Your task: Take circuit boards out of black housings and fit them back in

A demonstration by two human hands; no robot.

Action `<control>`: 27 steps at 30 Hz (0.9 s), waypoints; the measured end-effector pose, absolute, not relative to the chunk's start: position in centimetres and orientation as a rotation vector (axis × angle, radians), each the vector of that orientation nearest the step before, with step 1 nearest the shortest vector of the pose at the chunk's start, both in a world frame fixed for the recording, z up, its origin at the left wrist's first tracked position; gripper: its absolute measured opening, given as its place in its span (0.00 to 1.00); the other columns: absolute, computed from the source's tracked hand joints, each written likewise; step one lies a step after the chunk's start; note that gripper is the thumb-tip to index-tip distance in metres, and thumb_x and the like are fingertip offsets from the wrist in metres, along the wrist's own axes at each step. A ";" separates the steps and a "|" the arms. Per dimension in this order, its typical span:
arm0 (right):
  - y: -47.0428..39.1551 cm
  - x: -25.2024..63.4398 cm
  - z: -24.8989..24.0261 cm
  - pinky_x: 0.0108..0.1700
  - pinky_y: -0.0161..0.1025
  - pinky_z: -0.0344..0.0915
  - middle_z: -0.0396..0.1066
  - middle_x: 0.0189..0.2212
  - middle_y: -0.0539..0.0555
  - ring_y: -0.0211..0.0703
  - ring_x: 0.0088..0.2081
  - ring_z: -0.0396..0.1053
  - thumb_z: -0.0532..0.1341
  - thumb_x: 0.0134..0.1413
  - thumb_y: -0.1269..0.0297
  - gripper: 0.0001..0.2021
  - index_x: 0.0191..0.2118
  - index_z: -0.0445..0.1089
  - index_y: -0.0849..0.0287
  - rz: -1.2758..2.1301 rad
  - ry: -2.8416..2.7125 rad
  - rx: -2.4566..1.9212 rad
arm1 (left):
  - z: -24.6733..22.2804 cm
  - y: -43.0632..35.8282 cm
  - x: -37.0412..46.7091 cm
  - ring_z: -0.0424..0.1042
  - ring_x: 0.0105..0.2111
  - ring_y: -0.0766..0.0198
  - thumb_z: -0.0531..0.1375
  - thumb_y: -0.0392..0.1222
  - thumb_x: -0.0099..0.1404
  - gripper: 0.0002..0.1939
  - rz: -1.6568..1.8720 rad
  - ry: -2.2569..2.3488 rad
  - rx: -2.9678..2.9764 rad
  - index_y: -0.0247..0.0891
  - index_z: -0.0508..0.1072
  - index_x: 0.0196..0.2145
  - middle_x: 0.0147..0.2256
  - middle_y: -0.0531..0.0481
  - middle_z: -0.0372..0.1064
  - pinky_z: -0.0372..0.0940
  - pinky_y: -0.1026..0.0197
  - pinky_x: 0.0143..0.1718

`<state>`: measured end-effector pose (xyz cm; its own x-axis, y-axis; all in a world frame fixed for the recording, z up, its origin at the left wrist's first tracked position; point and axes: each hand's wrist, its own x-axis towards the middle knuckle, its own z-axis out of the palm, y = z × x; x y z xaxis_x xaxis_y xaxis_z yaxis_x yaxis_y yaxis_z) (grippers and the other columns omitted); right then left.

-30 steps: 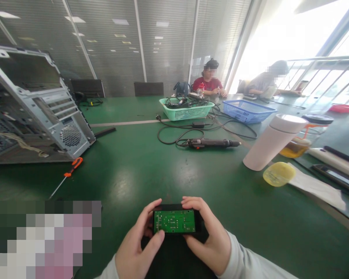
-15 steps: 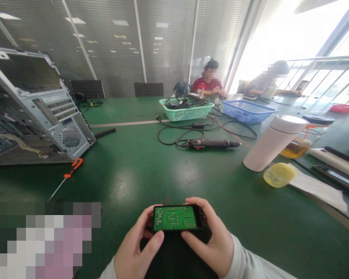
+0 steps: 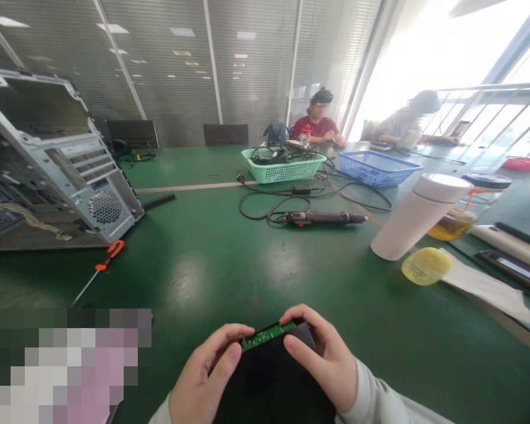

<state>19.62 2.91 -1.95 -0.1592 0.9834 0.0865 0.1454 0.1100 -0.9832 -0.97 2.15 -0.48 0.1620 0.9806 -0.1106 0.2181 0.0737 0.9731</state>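
Note:
Between my two hands is a green circuit board [image 3: 268, 336] set in a black casing [image 3: 307, 334], tilted so the board shows only as a narrow strip. My left hand [image 3: 212, 368] grips its left end, thumb at the near edge and forefinger at the far edge. At the other end, my right hand [image 3: 327, 359] has its thumb on the black part and its fingers over the far side. The undersides and my remaining fingers are mostly hidden.
An open metal computer case [image 3: 66, 153] stands left, near an orange-handled screwdriver [image 3: 110, 254]. Ahead lie a corded electric screwdriver [image 3: 324, 218], a green basket [image 3: 285, 172] of cables and a blue basket [image 3: 375, 171]. A pink tumbler [image 3: 417, 218] stands right. Two people sit at the far side.
My hands have tilted and turned the board in its casing, right end higher. Its broad green face has narrowed to a slanted strip.

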 end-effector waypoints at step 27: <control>2.6 20.1 -0.5 0.33 0.33 0.62 0.65 0.31 0.51 0.38 0.31 0.64 0.60 0.54 0.60 0.10 0.41 0.65 0.57 0.767 -1.768 -1.008 | -0.5 2.3 -1.1 0.74 0.35 0.60 0.61 0.44 0.61 0.07 0.852 1.205 1.495 0.40 0.72 0.37 0.43 0.46 0.76 0.68 0.62 0.37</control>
<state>20.12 2.59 -0.52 -0.2311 0.8812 0.4124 0.3007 0.4678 -0.8311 -1.10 2.27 -0.54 0.2571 0.9645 -0.0608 0.2646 -0.0097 0.9643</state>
